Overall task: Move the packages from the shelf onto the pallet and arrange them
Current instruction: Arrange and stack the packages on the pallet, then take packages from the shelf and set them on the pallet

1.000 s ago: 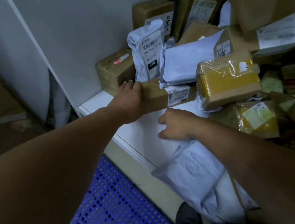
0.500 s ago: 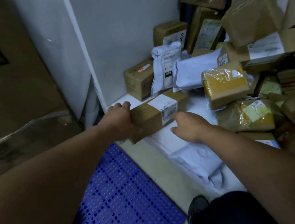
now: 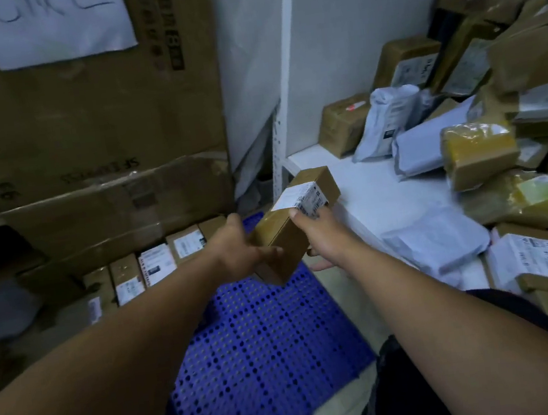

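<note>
- I am holding 1 brown box point(image 3: 285, 226) in the air above the far edge of the pallet point(image 3: 267, 363). It is just clear of the shelf point(image 3: 367, 189) that borders the pallet's right side.
- My left hand point(image 3: 236, 246) is gripping the box's lower end. My right hand point(image 3: 320, 232) is clasping the side turned away from the pallet, with its fingers point(image 3: 295, 213) curling onto the labelled top. So both sets of fingers are grasping the box.
- The box's long axis is tilting, running from the low end over the pallet up toward the shelf corner beyond it, label facing up.
- A row of packages point(image 3: 155, 266) is standing by the pallet's far-left edge, left of and below my left hand. I am judging that this hand, being nearer the row, is the 1 to lead. The box is probably needing a turn to line up beside that row.
</note>
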